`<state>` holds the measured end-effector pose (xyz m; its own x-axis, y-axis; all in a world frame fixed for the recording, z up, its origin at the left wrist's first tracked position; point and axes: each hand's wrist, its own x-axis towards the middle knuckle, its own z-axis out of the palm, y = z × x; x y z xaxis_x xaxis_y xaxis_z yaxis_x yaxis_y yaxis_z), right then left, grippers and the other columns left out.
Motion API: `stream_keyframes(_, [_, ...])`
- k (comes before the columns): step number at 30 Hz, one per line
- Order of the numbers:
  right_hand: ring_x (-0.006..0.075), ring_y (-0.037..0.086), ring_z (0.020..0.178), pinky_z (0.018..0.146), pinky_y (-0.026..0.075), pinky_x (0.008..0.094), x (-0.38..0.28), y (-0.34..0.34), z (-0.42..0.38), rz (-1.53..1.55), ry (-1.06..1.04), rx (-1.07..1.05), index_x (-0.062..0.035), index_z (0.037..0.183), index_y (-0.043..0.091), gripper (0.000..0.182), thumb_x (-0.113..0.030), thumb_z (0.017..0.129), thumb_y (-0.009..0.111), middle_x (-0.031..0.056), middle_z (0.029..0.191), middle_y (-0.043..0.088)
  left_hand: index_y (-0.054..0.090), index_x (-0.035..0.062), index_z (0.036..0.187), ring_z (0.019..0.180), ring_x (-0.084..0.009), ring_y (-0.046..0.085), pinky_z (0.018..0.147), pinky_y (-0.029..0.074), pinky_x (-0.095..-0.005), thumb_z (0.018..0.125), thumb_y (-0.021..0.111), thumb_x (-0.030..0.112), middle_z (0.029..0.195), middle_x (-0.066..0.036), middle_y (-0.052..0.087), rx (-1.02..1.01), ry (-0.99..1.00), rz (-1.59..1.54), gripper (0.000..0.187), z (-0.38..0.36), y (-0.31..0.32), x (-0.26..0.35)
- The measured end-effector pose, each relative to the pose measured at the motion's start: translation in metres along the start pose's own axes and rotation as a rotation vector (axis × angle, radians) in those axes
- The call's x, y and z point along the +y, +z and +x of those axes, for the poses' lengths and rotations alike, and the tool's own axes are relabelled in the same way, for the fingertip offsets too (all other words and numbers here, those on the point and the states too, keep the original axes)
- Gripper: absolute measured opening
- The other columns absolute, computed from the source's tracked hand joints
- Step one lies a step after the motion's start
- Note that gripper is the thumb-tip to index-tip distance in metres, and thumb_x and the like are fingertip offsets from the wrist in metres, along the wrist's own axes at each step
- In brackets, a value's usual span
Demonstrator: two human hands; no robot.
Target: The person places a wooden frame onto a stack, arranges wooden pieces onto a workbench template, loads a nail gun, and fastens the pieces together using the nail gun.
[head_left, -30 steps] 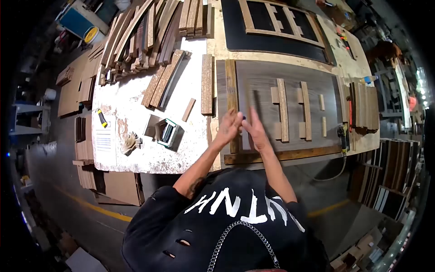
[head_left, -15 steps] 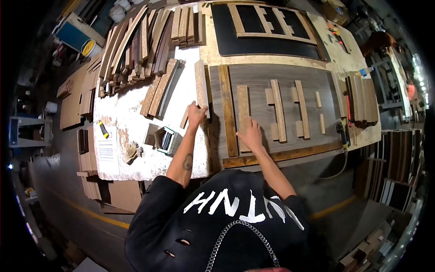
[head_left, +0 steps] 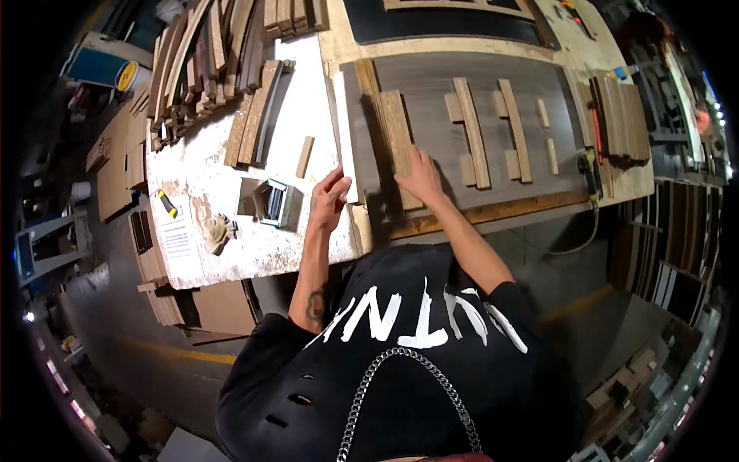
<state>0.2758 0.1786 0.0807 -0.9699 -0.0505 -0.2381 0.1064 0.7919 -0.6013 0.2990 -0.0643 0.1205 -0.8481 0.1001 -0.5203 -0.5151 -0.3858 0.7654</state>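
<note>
My right hand [head_left: 422, 181] lies across a wood strip [head_left: 396, 142] with a speckled face, thumb toward its left side and fingers along its right edge. The strip rests on a grey-brown panel [head_left: 431, 69], close beside a darker brown bar [head_left: 366, 75]. At the panel's left side, my left hand [head_left: 329, 202] has its fingers curled at the lower part of a long strip with a white face [head_left: 344, 131]. A short wood piece [head_left: 305, 156] lies on the white table just left of that hand.
Two wood strips with blocks [head_left: 471, 135] and two small sticks [head_left: 543, 113] lie on the panel. Stacked strips [head_left: 223, 54] fill the back left; more strips [head_left: 620, 119] stand at the right. A yellow-black knife [head_left: 166, 203], a glove [head_left: 219, 233] and an open box [head_left: 265, 202] lie left.
The view has shifted, so the table sits higher in the picture. The strip under my right hand is nearer the brown bar. The left-hand strip now shows its white face.
</note>
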Motion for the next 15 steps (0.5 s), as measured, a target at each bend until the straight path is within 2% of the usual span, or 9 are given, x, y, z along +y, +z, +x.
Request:
stream_keyframes(3, [0.0416,0.046,0.118,0.098,0.041,0.0447,0.006,0.008,0.008,0.002,0.025,0.033,0.003,0.14,0.033,0.081,-0.025,0.076,0.074,0.0227,0.127,0.046,0.049,-0.0049,0.134,0.064,-0.005,0.045,0.057,0.038,-0.0187,0.081,0.076,0.02,0.085,0.003,0.056,-0.128,0.002,0.028,0.064,0.002,0.02,-0.005])
stream_keyframes(7, [0.0419,0.043,0.122,0.103,0.038,0.0448,0.026,0.023,0.01,-0.009,-0.053,0.099,0.0082,0.138,0.036,0.076,-0.024,0.079,0.07,0.0287,0.132,0.043,0.049,-0.0024,0.136,0.08,-0.0073,0.051,0.065,0.041,-0.0219,0.082,0.075,0.023,0.114,-0.006,0.063,-0.195,-0.004,0.109,0.065,0.001,0.043,-0.01])
stream_keyframes(8, [0.044,0.042,0.124,0.105,0.037,0.0464,0.01,0.006,0.003,0.017,-0.037,0.095,0.0094,0.134,0.041,0.076,-0.033,0.079,0.072,0.0315,0.132,0.043,0.047,-0.0015,0.137,0.092,-0.0104,0.055,0.071,0.044,-0.0233,0.083,0.075,0.024,0.126,-0.01,0.059,-0.251,0.021,0.144,0.066,0.001,0.049,-0.01])
stream_keyframes(9, [0.036,0.054,0.111,0.095,0.045,0.0421,0.021,0.016,0.004,-0.067,-0.036,0.175,0.0086,0.129,0.047,0.066,-0.036,0.085,0.067,0.0259,0.123,0.052,0.047,-0.0002,0.138,0.104,-0.0155,0.057,0.081,0.046,-0.026,0.083,0.075,0.025,0.125,-0.01,0.059,-0.296,0.039,0.165,0.067,0.0,0.054,-0.011])
stream_keyframes(11, [0.0221,0.06,0.094,0.083,0.048,0.0328,0.016,0.001,0.0,0.812,0.295,0.128,0.0062,0.129,0.049,0.06,-0.042,0.093,0.057,0.016,0.109,0.06,0.048,0.0006,0.137,0.112,-0.0198,0.056,0.091,0.046,-0.0303,0.084,0.074,0.022,0.128,-0.012,0.058,-0.393,0.093,0.284,0.063,-0.003,0.064,-0.008])
stream_keyframes(12, [0.0171,0.059,0.088,0.078,0.048,0.0292,0.017,-0.008,-0.01,1.081,0.273,0.1,0.0048,0.127,0.051,0.057,-0.043,0.096,0.052,0.0117,0.103,0.061,0.049,0.0007,0.136,0.111,-0.0207,0.057,0.094,0.046,-0.0326,0.085,0.072,0.018,0.126,-0.011,0.058,-0.409,0.105,0.339,0.059,-0.006,0.07,-0.009])
stream_keyframes(13, [0.0121,0.058,0.083,0.074,0.047,0.0257,0.008,-0.025,-0.025,1.343,0.238,0.063,0.0035,0.124,0.053,0.055,-0.045,0.098,0.048,0.0075,0.097,0.062,0.051,0.0005,0.134,0.107,-0.02,0.057,0.089,0.049,-0.0327,0.085,0.072,0.015,0.119,-0.01,0.059,-0.4,0.159,0.457,0.055,-0.006,0.075,-0.016])
stream_keyframes(14, [0.0136,0.058,0.084,0.075,0.047,0.0267,0.0,-0.035,-0.036,1.623,0.264,0.047,0.0017,0.116,0.06,0.057,-0.05,0.098,0.046,0.0061,0.093,0.063,0.052,0.0006,0.133,0.103,-0.0199,0.058,0.086,0.05,-0.0328,0.085,0.071,0.015,0.115,-0.01,0.058,-0.432,0.094,0.556,0.053,-0.008,0.081,-0.019])
stream_keyframes(15, [0.0129,0.059,0.083,0.075,0.048,0.0279,0.003,-0.046,-0.045,1.724,0.175,-0.133,0.0004,0.106,0.064,0.048,-0.045,0.095,0.054,0.0053,0.087,0.063,0.053,0.0007,0.132,0.099,-0.0198,0.059,0.082,0.051,-0.033,0.086,0.071,0.015,0.111,-0.01,0.058,-0.466,0.028,0.659,0.051,-0.01,0.087,-0.022])
